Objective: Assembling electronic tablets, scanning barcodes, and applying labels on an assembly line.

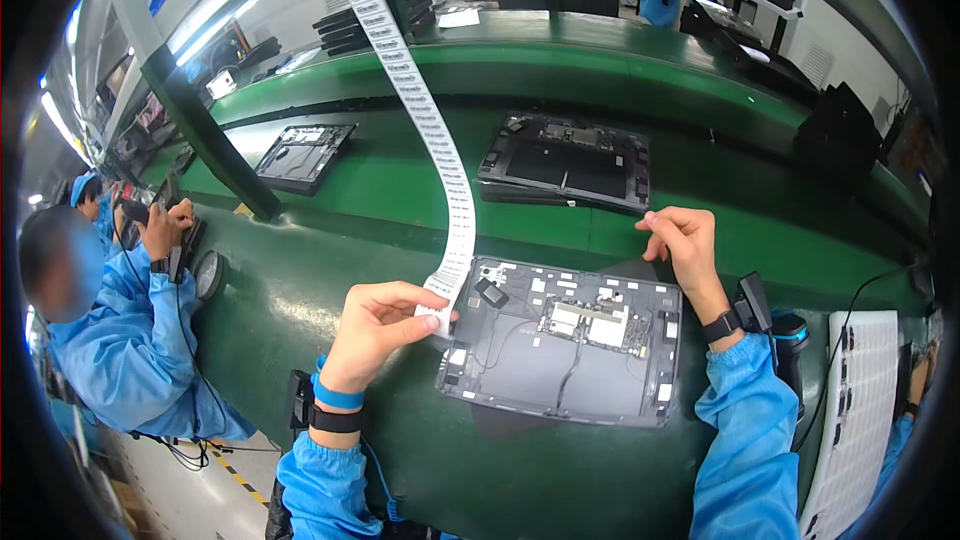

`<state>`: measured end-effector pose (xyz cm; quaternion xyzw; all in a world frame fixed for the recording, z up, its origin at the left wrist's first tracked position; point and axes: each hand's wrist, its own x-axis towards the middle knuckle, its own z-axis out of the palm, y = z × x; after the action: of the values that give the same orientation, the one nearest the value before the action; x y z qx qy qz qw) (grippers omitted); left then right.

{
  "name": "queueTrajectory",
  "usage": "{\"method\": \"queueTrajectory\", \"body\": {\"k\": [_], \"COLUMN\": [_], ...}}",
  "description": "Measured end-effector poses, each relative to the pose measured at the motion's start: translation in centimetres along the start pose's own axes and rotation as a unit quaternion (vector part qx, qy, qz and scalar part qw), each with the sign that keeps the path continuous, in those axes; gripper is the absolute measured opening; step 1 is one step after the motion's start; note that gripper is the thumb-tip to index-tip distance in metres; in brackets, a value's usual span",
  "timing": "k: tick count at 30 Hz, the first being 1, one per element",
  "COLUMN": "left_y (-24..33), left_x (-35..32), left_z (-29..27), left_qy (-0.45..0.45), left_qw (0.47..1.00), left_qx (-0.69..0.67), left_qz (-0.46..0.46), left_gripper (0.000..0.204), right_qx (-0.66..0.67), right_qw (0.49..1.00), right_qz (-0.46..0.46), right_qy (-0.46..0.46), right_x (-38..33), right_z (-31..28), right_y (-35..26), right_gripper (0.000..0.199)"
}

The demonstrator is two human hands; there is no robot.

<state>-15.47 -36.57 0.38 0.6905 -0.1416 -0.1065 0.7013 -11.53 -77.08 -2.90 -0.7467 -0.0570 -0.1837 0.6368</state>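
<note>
My left hand (378,332) pinches the lower end of a long white strip of printed labels (432,130), which hangs down from above. That end lies over the left edge of an opened tablet housing (510,365). Inside the housing a circuit board (595,326), dark cables and several small white stickers show. My right hand (686,248) hovers by the housing's upper right corner, thumb and fingers drawn together. Whether anything small is between those fingertips cannot be made out. Blue sleeves cover both forearms, and each wrist wears a black band.
Beyond the green workbench (330,310), a stack of opened tablets (565,165) and another opened tablet (303,155) lie on a lower green strip. A white tray (850,420) stands at the right, beside a dark cylinder with a blue top (790,335). A co-worker (130,330) sits at the left.
</note>
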Motion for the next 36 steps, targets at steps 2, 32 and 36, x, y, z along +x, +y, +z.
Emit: {"method": "queueTrajectory", "body": {"k": [2, 32, 36], "left_y": [0.3, 1.9, 0.8], "left_x": [-0.6, -0.6, -0.6], "left_z": [0.5, -1.8, 2.9], "left_qy": [-0.004, 0.276, 0.141], "left_qw": [0.997, 0.794, 0.823], "left_qx": [-0.067, 0.482, 0.456], "left_qz": [0.034, 0.247, 0.308], "left_gripper": [0.02, 0.007, 0.013], "right_qx": [0.004, -0.074, -0.16], "right_qw": [0.998, 0.95, 0.95], "right_qz": [0.037, -0.273, -0.21], "right_qy": [-0.047, -0.135, -0.169], "right_x": [-1.0, -5.8, -6.7], "right_z": [0.5, 4.2, 1.7], "right_y": [-1.2, -20.6, -23.0], "right_gripper": [0.025, 0.012, 0.039]}}
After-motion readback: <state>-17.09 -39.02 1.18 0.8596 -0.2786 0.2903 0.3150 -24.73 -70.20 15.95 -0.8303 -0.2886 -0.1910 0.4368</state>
